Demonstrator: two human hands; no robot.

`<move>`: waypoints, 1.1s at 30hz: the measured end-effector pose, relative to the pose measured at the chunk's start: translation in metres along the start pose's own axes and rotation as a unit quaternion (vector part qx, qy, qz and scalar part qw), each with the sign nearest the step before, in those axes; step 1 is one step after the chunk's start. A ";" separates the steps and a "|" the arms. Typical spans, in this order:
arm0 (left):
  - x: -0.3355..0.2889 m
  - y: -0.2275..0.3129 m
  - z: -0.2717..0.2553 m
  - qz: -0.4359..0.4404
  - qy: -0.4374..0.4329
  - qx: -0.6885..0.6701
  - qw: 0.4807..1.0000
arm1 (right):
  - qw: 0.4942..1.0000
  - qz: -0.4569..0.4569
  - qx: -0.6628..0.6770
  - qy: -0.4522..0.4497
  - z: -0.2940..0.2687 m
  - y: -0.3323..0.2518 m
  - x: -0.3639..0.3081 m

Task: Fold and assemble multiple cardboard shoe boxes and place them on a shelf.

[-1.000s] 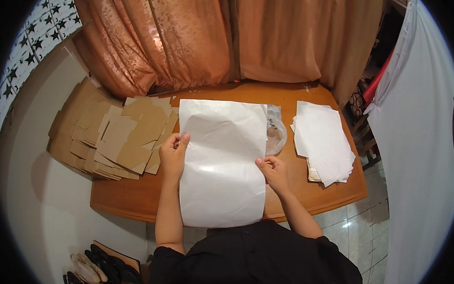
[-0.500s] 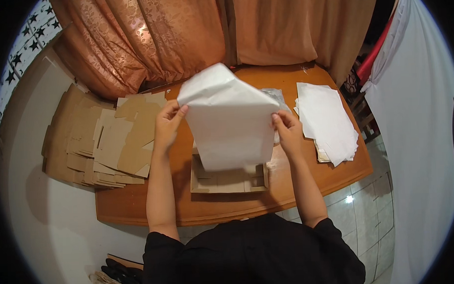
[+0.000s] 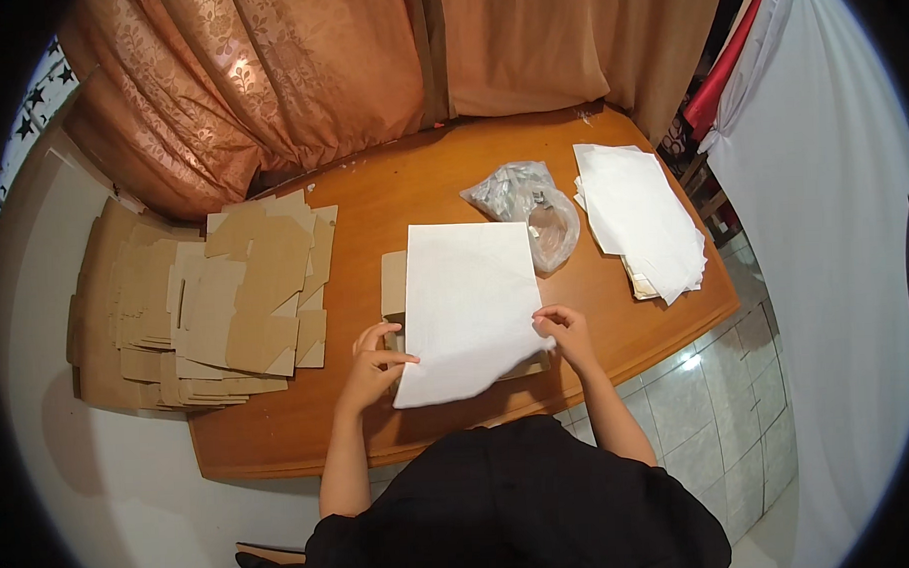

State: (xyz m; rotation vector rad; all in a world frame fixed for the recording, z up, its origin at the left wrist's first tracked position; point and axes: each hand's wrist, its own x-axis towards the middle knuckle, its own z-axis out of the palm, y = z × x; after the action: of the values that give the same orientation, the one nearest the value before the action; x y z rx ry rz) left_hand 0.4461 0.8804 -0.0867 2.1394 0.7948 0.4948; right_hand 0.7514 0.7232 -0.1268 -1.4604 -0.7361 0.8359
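Note:
A large white sheet of paper lies over an open cardboard box, hiding most of it; its near edge curls up and sags toward me. At the sheet's lower left edge is my left hand, the thumb on top and the other fingers loosely bent beside the edge. My right hand pinches the opposite edge between thumb and fingers. Only a cardboard flap at the upper left and a sliver of the box's near right side show around the paper.
Flattened cardboard pieces are stacked on the left of the wooden table. Beyond the sheet sits a clear plastic bag with small things inside. A pile of white paper lies at the right. Curtains hang along the back.
Both hands have come down and toward me with the sheet, which was raised and tilted above the box and now covers it. The plastic bag shows more fully.

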 end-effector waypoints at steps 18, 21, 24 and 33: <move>-0.014 0.000 -0.013 -0.002 -0.107 0.202 0.973 | 0.971 0.022 -0.238 -0.006 0.007 0.004 -0.019; 0.019 0.006 -0.016 0.060 -0.038 0.201 0.977 | 0.962 -0.034 -0.268 0.032 0.010 0.004 -0.018; 0.059 0.019 0.010 0.230 -0.082 0.247 0.938 | 0.962 -0.084 -0.249 0.072 0.012 0.009 -0.014; 0.125 -0.006 0.070 0.456 -0.236 0.276 0.813 | 0.966 -0.095 -0.204 0.130 -0.002 -0.012 -0.037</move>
State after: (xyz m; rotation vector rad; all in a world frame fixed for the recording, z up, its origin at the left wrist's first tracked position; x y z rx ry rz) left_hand 0.5752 0.9310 -0.1240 2.9527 -0.5058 0.1562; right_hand 0.7340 0.6912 -0.1125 -1.7901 -0.8632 0.3436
